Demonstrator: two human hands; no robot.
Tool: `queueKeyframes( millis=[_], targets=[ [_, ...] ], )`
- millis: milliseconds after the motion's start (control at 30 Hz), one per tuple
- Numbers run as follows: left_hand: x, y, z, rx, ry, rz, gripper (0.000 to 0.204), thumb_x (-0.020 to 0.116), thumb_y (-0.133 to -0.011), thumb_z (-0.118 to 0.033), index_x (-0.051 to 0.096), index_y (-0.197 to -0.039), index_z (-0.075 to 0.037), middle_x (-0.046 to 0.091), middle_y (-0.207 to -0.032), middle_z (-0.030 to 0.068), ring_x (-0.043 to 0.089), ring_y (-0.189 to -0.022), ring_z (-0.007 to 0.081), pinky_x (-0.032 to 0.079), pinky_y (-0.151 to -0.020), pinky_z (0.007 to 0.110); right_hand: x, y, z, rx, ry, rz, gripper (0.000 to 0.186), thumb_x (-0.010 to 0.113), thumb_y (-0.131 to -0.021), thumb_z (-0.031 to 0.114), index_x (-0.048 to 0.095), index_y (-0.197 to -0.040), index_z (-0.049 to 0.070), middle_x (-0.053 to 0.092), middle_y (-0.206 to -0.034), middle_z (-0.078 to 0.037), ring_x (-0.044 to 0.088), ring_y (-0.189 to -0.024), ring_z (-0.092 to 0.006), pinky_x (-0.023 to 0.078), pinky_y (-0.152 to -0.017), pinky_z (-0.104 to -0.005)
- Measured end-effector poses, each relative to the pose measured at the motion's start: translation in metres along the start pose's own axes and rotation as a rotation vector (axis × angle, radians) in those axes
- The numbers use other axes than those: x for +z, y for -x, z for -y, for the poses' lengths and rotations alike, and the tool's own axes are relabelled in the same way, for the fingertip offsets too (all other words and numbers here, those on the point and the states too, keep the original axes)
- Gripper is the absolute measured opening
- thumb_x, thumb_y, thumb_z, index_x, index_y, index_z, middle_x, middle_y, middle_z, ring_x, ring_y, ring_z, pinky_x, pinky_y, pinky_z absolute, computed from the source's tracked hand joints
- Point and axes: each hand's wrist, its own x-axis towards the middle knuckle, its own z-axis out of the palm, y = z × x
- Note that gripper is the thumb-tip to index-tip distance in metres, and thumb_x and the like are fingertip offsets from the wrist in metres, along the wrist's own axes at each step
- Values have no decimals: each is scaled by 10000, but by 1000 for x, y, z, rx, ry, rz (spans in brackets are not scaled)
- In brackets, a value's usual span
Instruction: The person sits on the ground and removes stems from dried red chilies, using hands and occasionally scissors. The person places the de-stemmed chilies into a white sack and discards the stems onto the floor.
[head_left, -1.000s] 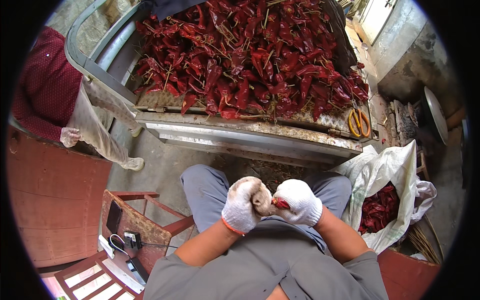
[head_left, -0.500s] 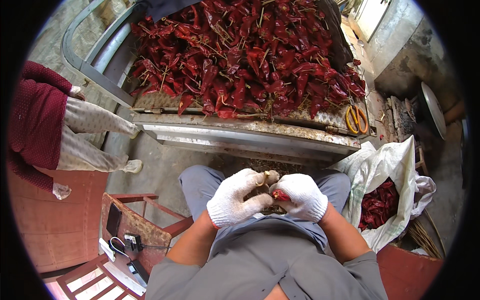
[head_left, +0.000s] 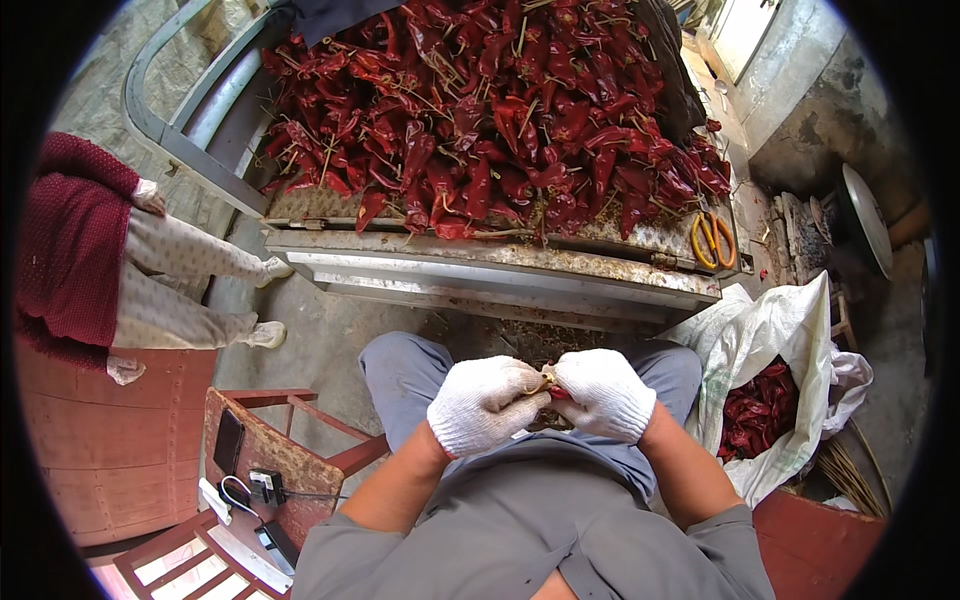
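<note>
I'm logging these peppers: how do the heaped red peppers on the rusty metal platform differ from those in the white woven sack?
The heaped red peppers spread wide over the rusty metal platform; the sacked red peppers make a smaller visible pile inside the white woven sack. The heaped peppers show many pale stems; on the sacked peppers, no stems stand out. Both are red.

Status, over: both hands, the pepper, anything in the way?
Gloved right hand pinching red pepper, mostly hidden. Gloved left hand at its stem end, grip unclear. Nothing seen blocking them; scissors lie apart on metal platform.
</note>
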Motion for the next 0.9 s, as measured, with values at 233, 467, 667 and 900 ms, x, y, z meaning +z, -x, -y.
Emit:
queueKeyframes(
  millis=[233, 467, 667, 900],
  targets=[
    [12, 7, 0, -415, 73, -59, 117, 761, -861, -13, 719, -968, 10, 730, -832, 99, 707, -757, 147, 580, -687, 315, -1, -3, 6, -15, 31, -74, 230, 807, -775, 161, 679, -951, 87, 660, -847, -127, 671, -791, -368, 542, -704, -459],
    [14, 10, 49, -653, -470, 607, 314, 773, -884, -316, 757, -1064, -59, 758, -931, 184, 736, -840, 383, 590, -763, 471, -6, 0, 9, -114, -176, -308, 329, 858, -723, 50, 728, -1022, 89, 727, -892, -122, 699, -808, -357, 560, -713, -424],
    [14, 17, 42, -429, -463, 259, 356, 754, -912, -270, 742, -1192, -50, 743, -1061, 177, 732, -928, 364, 595, -809, 429, -6, 3, 8, -30, -179, -295, 317, 856, -750, 81, 725, -1039, 87, 722, -901, -127, 696, -811, -359, 560, -718, -428],
    [-7, -13, -16, -116, 11, -46, 296, 796, -844, -39, 768, -1139, -53, 750, -925, 123, 711, -759, 248, 576, -729, 336, -10, 5, 5, 24, -27, -229, 261, 819, -785, 139, 713, -1016, 81, 685, -862, -138, 670, -792, -381, 538, -702, -457]
  ],
)
